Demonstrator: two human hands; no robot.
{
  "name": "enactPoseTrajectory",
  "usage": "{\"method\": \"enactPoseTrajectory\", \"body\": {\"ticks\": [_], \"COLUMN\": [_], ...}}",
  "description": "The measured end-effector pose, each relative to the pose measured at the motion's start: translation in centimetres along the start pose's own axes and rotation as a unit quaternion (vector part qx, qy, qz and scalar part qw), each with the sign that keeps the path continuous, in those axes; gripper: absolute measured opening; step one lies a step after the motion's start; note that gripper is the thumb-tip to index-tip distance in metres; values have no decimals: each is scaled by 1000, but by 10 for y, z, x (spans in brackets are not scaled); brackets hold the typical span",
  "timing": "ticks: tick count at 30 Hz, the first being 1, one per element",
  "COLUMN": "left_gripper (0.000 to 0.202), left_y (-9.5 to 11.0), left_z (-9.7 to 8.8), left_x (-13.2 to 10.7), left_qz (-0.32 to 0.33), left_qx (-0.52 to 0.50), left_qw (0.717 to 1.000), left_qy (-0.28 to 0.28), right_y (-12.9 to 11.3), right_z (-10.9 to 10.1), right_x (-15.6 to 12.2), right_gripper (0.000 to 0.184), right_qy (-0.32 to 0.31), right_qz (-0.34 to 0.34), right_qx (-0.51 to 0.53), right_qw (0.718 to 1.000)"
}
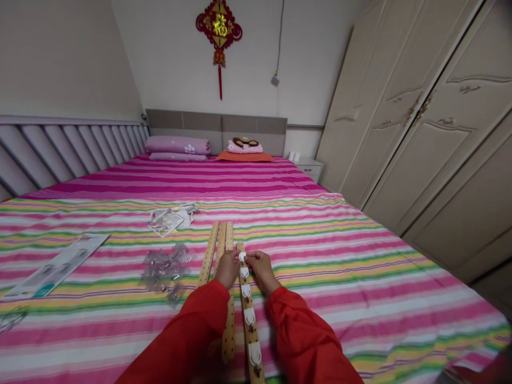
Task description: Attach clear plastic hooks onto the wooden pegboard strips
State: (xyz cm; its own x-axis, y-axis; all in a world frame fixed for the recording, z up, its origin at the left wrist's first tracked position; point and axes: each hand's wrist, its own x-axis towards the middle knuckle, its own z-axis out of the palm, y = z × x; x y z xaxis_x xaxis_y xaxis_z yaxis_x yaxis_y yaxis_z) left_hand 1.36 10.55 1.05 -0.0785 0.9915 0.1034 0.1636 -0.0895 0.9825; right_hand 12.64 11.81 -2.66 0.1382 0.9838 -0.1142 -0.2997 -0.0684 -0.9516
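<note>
Several perforated wooden strips (212,250) lie side by side on the striped bed cover (340,266) in front of me. The rightmost strip (250,330) carries a row of small white hooks (255,353). My left hand (227,268) and my right hand (260,268), both in red sleeves, meet at that strip's far end. Their fingers pinch a small white hook piece (242,256) held over the strip. Both hands are closed around it.
Clear plastic bags of small parts (164,266) lie left of the strips, with another opened bag (170,218) farther back. A printed sheet (56,265) lies at the left. Pillows (178,145) sit at the headboard; a wardrobe (432,122) fills the right side.
</note>
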Motion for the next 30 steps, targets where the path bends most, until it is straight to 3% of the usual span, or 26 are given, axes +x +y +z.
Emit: {"method": "enactPoseTrajectory", "body": {"ticks": [4,8,15,18,26,30], "left_gripper": [24,18,21,23,32,39], "left_y": [-7,-13,-20,-20,-16,-15], "left_z": [0,1,3,1,-5,-6], "left_x": [2,1,-1,-2,-14,-21], "left_qz": [31,53,76,101,143,142], "left_qx": [38,70,35,86,368,432], "left_qw": [998,996,996,991,919,890], "left_qy": [28,12,-4,-21,-7,-23], "right_y": [4,7,9,10,12,11], "right_z": [-1,0,0,-1,-1,-2], "right_x": [1,3,4,4,2,0], "right_gripper": [16,16,18,18,16,18], "right_qy": [5,10,14,14,13,5], "right_qz": [-2,1,4,4,-6,-15], "right_qx": [-6,-5,4,7,10,9], "right_qw": [1000,1000,1000,1000,1000,1000]}}
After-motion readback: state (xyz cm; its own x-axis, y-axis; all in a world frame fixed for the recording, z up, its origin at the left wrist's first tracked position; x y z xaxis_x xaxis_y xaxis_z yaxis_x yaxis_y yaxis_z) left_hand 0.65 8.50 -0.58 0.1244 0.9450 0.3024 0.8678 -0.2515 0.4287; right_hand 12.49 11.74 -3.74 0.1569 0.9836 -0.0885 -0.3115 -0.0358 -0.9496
